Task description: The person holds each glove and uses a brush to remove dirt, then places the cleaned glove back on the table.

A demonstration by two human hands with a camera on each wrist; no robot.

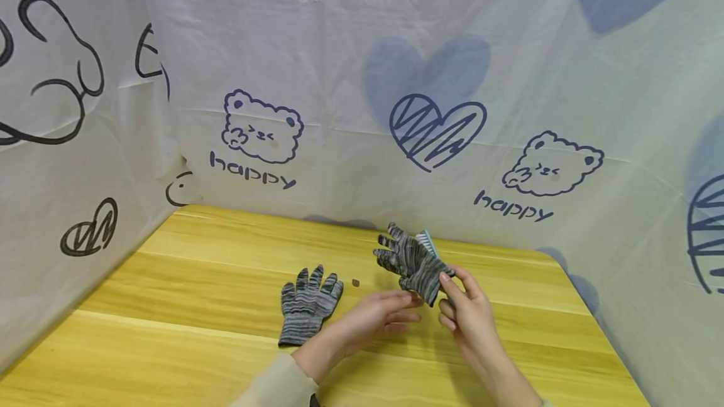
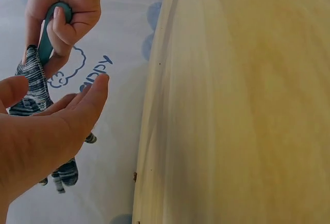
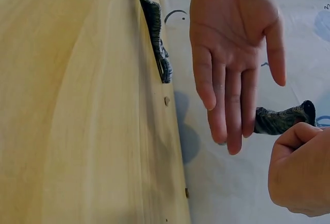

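My right hand point(image 1: 472, 316) pinches the cuff of a grey-and-black striped knit glove point(image 1: 415, 265), raised above the table with its fingers pointing up and left. The same hand curls round a teal handle point(image 2: 46, 44). Behind the glove shows a brush point(image 1: 427, 242) with white bristles and a blue edge; the glove hides much of it. Just below the glove is my left hand point(image 1: 376, 316), palm up with straight fingers and holding nothing, as the right wrist view shows. A matching glove point(image 1: 308, 306) lies flat on the table, left of my left hand.
The yellow wood-grain table point(image 1: 186, 281) has a small dark spot point(image 1: 355, 282) between the gloves. A pale curtain point(image 1: 328, 80) printed with hearts and bears hangs along the table's back and sides.
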